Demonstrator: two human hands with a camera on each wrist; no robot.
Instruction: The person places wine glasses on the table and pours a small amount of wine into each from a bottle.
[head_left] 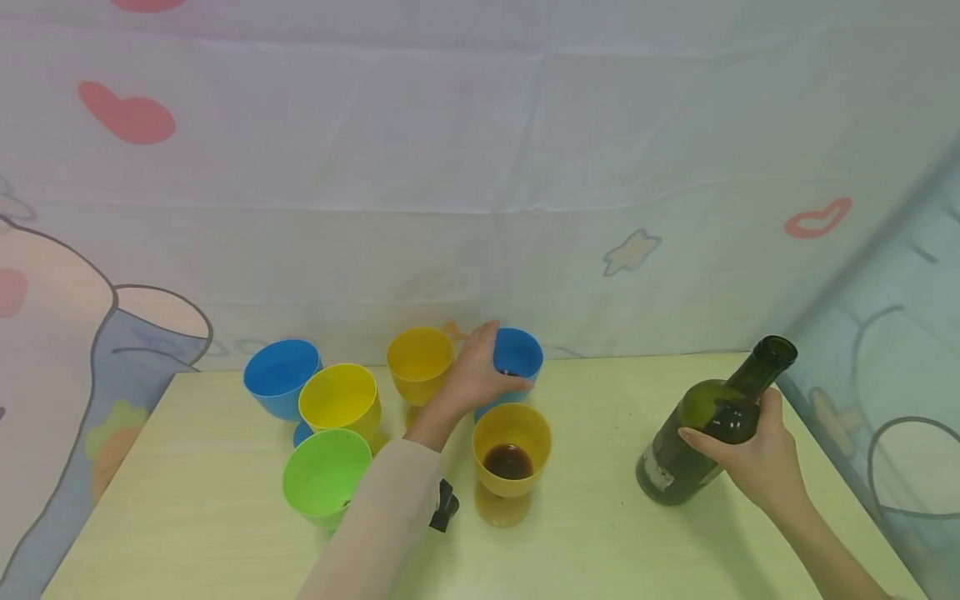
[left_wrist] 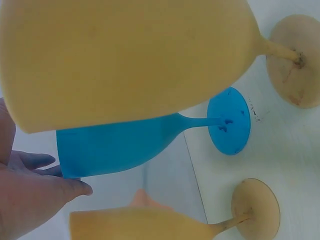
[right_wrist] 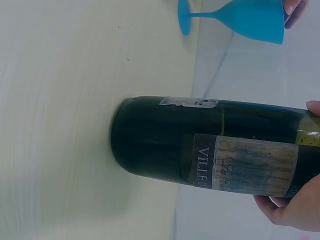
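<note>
My left hand is at the rim of a blue goblet, its thumb on the near side and fingers on the far side. In the left wrist view the blue goblet stands upright, thumb and fingers at its rim. A little dark liquid shows inside it. Just in front stands a yellow goblet with dark liquid at the bottom. On the right, my right hand grips a dark green wine bottle around its upper body. The bottle's mouth is uncovered; whether its base touches the table I cannot tell.
Left of the left arm stand another blue goblet, a bright yellow goblet, a green goblet and a further yellow goblet. A patterned cloth hangs behind the pale table.
</note>
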